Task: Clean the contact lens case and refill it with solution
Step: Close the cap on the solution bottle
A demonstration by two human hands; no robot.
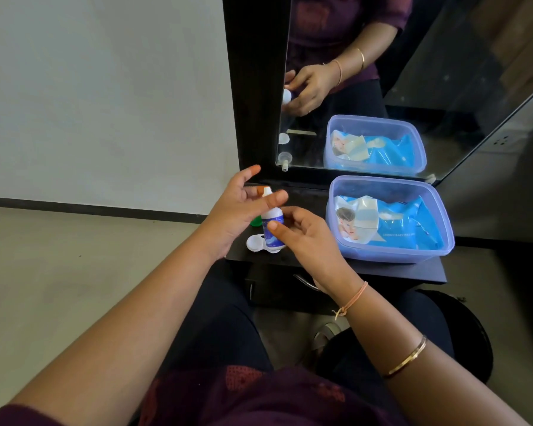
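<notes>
A small white solution bottle (pixel 272 217) with a blue label stands upright over the dark shelf (pixel 382 272). My right hand (pixel 308 241) grips its body, thumb on the label. My left hand (pixel 237 210) is beside the bottle's bare white nozzle with its fingers spread, one finger lying against the neck. The white contact lens case (pixel 254 243) lies on the shelf just below the bottle, partly hidden by it. A green cap (pixel 254 222) peeks out behind my left hand.
A clear lilac plastic tub (pixel 391 250) holding a blue pack of baby wipes (pixel 391 222) sits on the shelf right of my hands. A dark-framed mirror (pixel 382 72) stands behind. A drawer handle (pixel 305 281) shows under the shelf. My knees are below.
</notes>
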